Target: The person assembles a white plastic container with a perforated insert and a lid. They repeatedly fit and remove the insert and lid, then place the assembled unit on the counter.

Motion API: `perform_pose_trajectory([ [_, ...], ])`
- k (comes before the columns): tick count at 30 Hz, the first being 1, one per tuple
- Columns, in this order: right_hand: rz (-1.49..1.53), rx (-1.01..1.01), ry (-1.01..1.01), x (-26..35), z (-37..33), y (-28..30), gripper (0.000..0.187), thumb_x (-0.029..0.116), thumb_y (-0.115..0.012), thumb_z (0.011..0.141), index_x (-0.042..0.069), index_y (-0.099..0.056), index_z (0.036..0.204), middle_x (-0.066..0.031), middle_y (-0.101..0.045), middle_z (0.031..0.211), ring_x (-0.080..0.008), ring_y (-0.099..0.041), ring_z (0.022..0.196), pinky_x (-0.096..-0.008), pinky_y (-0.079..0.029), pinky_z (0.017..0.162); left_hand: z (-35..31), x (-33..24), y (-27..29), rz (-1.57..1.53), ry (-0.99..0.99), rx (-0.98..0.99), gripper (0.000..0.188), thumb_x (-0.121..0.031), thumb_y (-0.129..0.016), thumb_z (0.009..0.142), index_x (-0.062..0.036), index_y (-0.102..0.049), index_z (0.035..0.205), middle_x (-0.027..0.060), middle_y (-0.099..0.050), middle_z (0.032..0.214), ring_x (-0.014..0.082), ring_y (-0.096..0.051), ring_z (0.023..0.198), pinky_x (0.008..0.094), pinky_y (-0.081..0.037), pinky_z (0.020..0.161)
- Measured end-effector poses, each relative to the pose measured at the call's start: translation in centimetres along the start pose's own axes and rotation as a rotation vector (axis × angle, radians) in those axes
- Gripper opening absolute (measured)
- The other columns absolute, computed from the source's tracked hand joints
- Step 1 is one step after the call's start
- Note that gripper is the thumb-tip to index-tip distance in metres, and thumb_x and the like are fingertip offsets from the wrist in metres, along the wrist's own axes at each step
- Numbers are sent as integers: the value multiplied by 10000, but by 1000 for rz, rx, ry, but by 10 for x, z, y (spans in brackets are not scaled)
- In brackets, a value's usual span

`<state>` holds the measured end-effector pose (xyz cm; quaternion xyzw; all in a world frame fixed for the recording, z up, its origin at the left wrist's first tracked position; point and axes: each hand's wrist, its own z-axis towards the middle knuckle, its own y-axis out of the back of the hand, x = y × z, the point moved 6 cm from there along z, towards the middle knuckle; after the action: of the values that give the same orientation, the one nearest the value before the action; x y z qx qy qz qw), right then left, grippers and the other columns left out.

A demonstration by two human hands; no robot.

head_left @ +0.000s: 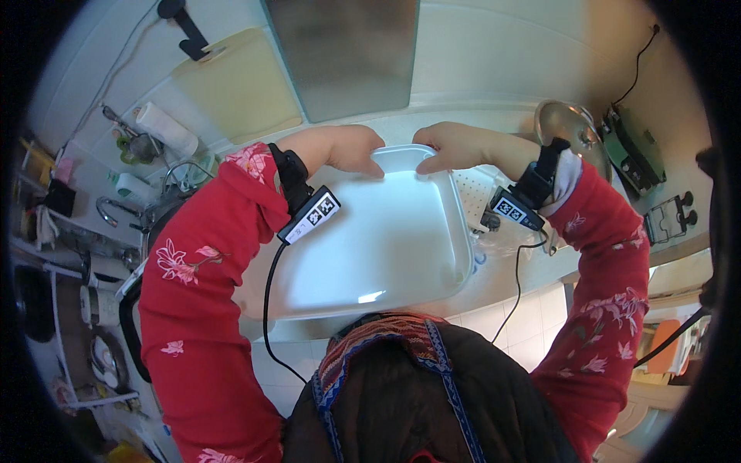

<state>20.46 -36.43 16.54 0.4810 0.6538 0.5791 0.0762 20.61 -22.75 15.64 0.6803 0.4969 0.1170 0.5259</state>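
A large white rectangular tray with rounded corners and raised walls lies across the counter in front of my body. Its inside is bare, with a bright glint near the close edge. My left hand grips the far rim, thumb over the inner wall. A short way to its right, my right hand pinches the same rim close to the far right corner. The fingers behind the rim are hidden on both hands.
Behind the tray lean a dark glass-like panel and a yellowish cutting board. A sink faucet and paper towel roll are at left. A white perforated rack, metal lid and green appliance stand at right.
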Motion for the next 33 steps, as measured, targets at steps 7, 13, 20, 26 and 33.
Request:
perform_pose_trajectory([
  [7,221,131,-59,1,3,-22,324,227,-592,756,2,-645,984,-171,-650,903,-282,-614,841,-373,-471,767,12,-15,-17,-120,-6,133,339,-311,-589,852,1,-657,967,122,-661,803,240,-598,739,339,-462,725],
  [13,34,147,-86,10,5,-20,266,131,-517,784,9,-667,967,-178,-656,853,-298,-624,794,-393,-474,738,7,-15,-25,-281,144,263,454,-381,-523,889,-9,-590,1141,109,-628,1039,195,-545,951,320,-405,866],
  [20,-39,219,35,33,-2,-14,333,224,-462,911,2,-647,1076,-170,-659,971,-278,-626,856,-358,-481,802,-5,-8,-39,-664,202,336,501,-323,-582,821,-43,-557,1236,92,-559,1213,185,-443,1137,289,-271,1019],
  [26,941,216,-8,-16,4,-46,554,482,-320,959,62,-646,1114,-123,-599,1168,-255,-540,1065,-360,-363,984,-10,-11,-42,-720,185,342,542,-354,-575,779,-12,-569,1199,123,-523,1235,205,-416,1167,302,-267,1018],
  [33,1286,-50,428,-29,32,-125,291,253,-618,846,38,-649,1040,-90,-639,1049,-173,-577,913,-306,-451,825,-8,-25,-28,-668,61,366,413,-261,-571,802,4,-608,1116,79,-632,1034,167,-540,980,278,-394,908],
])
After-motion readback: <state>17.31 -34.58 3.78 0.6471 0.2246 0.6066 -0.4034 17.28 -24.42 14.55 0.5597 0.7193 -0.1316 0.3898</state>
